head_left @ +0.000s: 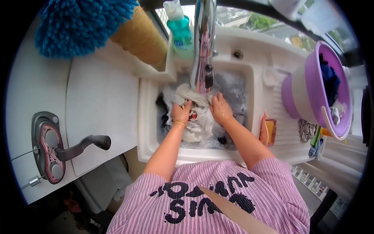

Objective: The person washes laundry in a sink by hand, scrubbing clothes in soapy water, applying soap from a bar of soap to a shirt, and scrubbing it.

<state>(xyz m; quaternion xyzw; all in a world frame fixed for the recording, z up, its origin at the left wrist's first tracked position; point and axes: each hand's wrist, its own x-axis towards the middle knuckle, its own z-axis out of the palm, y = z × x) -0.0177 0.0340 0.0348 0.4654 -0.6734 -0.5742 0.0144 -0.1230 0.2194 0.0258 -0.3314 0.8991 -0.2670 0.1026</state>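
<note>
A wet white garment (199, 130) with a small coloured print lies bunched in the soapy water of a white sink (253, 93). My left hand (181, 112), wearing a thin yellow bracelet, has its fingers closed on the garment near the print. At the garment's upper right edge, my right hand (220, 109) grips the fabric with bent fingers. The metal faucet (203, 50) hangs between my hands, its spout just over the cloth. Dark cloth shows in the water at the left of the sink. Suds and the garment hide what lies deeper.
Behind the sink stands a green soap bottle (180, 33). A purple bucket (298, 95) holding dark clothes is tilted at the right, near a soap dish (269, 130) and a crumpled grey cloth (307, 130). Blue chenille (83, 25) and a grey handled device (50, 148) are at left.
</note>
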